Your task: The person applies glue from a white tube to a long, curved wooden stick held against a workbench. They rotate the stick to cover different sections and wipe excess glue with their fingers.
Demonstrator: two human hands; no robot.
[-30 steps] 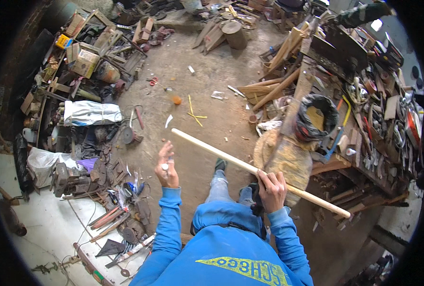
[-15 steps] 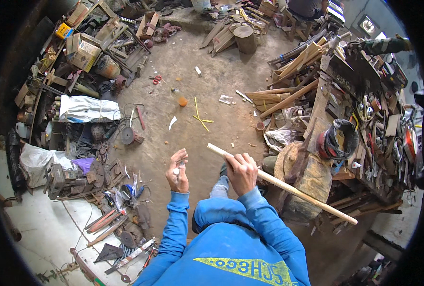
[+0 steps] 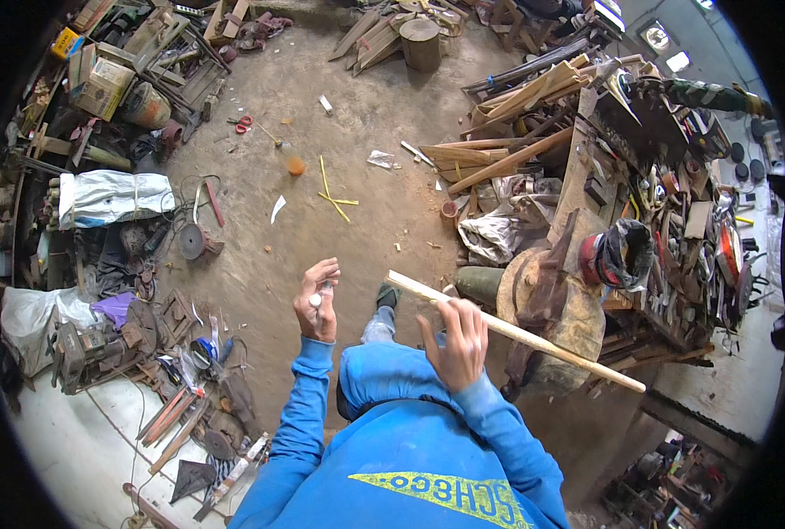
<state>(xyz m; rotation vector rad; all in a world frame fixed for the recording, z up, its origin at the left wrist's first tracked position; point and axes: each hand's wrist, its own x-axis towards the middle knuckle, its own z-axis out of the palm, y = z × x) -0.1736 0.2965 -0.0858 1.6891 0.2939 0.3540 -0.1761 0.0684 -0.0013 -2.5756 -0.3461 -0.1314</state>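
Observation:
My right hand [image 3: 459, 346] has its fingers hooked over a long pale wooden stick [image 3: 551, 346], with the thumb standing away from it. The stick slants from in front of my body down to the right. My left hand [image 3: 319, 319] is raised beside the stick's near-left end, apart from it. Its fingers curl around a small white object with a round end [image 3: 315, 301]; its kind is too small to make out.
On the floor ahead lie yellow strips [image 3: 325, 196], red-handled scissors [image 3: 244, 124] and an orange round thing [image 3: 296, 166]. To the right stand a round wooden block [image 3: 521, 280], a black-lined bucket [image 3: 624, 254] and stacked planks [image 3: 534, 101]. Tools and scrap crowd the left.
The view has shifted, so the floor things sit further left. My right hand has loosened, its thumb coming off the stick, and the stick has turned slightly. The left hand keeps its small white object.

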